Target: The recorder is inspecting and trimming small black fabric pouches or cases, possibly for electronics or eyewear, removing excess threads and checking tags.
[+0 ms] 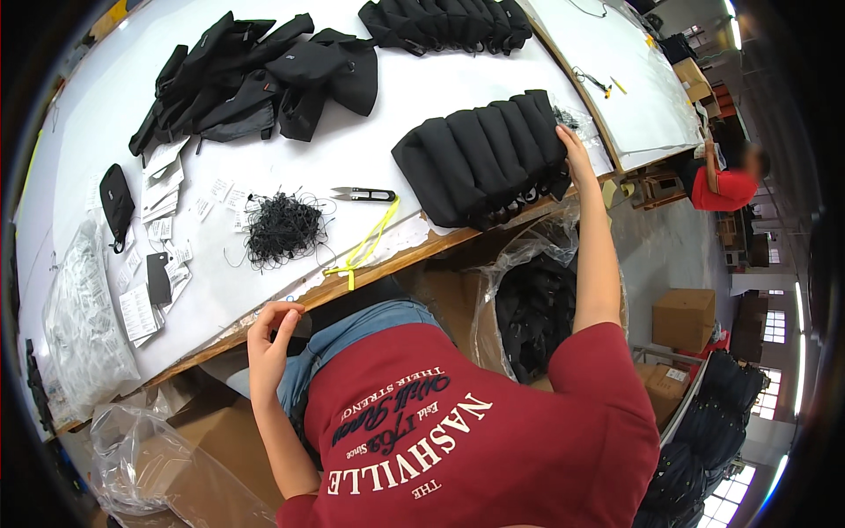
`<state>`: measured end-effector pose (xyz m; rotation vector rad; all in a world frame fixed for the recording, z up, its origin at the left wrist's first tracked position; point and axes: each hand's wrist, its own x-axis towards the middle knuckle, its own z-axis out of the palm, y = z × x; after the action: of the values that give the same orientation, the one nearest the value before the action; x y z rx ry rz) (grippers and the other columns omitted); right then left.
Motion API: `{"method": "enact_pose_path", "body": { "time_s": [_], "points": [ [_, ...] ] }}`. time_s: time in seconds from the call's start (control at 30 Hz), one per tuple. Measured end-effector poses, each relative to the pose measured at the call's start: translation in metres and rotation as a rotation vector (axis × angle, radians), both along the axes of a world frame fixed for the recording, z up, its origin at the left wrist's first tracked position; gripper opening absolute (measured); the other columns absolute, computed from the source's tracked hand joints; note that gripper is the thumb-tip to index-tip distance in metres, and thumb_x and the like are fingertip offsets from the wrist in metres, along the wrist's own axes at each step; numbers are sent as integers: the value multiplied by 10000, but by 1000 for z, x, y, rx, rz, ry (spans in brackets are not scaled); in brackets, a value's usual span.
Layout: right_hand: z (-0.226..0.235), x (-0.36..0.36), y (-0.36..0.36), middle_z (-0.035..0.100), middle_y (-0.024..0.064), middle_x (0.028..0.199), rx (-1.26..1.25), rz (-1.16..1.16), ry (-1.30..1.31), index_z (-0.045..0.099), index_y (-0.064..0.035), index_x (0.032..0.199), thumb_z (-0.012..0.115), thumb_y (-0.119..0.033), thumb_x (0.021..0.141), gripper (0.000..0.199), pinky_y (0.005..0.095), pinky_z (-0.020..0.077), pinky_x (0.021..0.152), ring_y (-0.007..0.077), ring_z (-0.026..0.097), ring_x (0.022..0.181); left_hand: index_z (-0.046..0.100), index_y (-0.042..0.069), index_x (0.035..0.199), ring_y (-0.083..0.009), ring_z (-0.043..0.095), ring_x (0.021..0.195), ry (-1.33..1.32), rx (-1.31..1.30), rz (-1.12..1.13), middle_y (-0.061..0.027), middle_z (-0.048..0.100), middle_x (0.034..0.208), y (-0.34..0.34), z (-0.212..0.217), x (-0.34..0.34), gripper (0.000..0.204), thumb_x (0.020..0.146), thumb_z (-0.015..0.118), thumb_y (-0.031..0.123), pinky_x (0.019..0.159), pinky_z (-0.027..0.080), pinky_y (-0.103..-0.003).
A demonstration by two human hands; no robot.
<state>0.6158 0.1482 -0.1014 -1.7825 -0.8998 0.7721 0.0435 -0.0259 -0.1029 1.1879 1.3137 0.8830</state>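
A row of black fabric pouches [484, 158], packed upright side by side, stands at the table's right front edge. Against its right end lies my right hand [576, 160], fingers stretched out along the last pouch; its thumb is partly hidden. My left hand [275, 333] is at the table's front edge with fingers loosely bent, thumb and forefinger a little apart, nothing visible between them. Beyond it on the table are a tangled heap of black cords [283, 231], thread snips [363, 194] with black handles, and a yellow ribbon [370, 246] tied near the edge.
Loose black pouches [255, 84] are piled at the back left, with another pouch row [447, 25] behind. White tags [161, 189] and a clear plastic bag [84, 321] lie left. A plastic-lined box [535, 312] of black items stands below the table; a person [726, 187] is far right.
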Motion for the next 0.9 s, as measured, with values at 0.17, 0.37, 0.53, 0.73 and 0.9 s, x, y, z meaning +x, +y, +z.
{"method": "enact_pose_path", "body": {
  "time_s": [0.17,0.37,0.53,0.73,0.9],
  "points": [
    [1,19,-3,607,96,1157,-132,15,-8,516,-73,1304,681,-312,819,565,281,445,834,186,590,1010,634,1,944,-93,576,843,-26,2,-3,-34,645,890,-2,-3,3,155,914,569,139,789,433,-235],
    [24,22,-15,598,49,1151,-275,85,35,479,-91,1324,622,-352,849,561,287,454,788,152,575,966,631,-2,947,-102,585,846,-81,-26,-12,-39,649,896,-2,-4,7,157,915,568,139,794,439,-236],
    [7,17,-9,601,41,1137,-249,96,135,547,-88,1192,586,-362,878,419,295,456,833,146,571,992,625,-7,951,-98,579,852,-120,-54,-35,-40,649,901,-1,-6,10,159,918,567,137,805,441,-231],
    [-7,-11,-4,567,81,1231,-131,61,144,493,-5,1298,578,-293,895,503,239,403,917,152,536,1093,624,-8,965,-97,577,865,-198,-105,-39,-43,647,914,-6,-8,17,156,921,566,130,809,442,-232],
    [-2,-71,-2,620,95,1129,7,44,0,560,38,1216,616,-281,887,462,226,424,859,139,570,989,630,-6,964,-102,580,861,-219,-89,-52,-46,648,921,-9,-11,25,152,910,578,126,803,443,-232]
  ]
}}
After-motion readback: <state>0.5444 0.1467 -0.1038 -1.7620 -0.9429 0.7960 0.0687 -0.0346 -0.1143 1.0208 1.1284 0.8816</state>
